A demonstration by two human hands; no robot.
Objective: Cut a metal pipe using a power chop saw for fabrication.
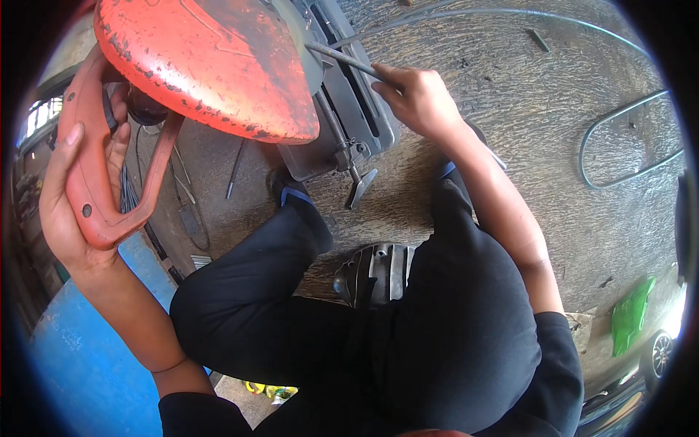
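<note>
My left hand [69, 197] grips the orange D-shaped handle [95, 189] of a chop saw, raised at the left. The saw's chipped orange blade guard [211, 62] fills the top middle. My right hand [415, 95] pinches a thin grey metal rod [342, 58] that lies across the saw's grey base and vise [357, 124], just right of the guard. The blade itself is hidden under the guard. My legs in dark trousers crouch below the saw.
A finned metal casting [375, 273] sits on the ground between my knees. A bent grey rod loop [626, 138] and a long curved rod [510, 14] lie on the rough floor at right. Green plastic [630, 313] lies lower right; a blue surface [87, 364] is lower left.
</note>
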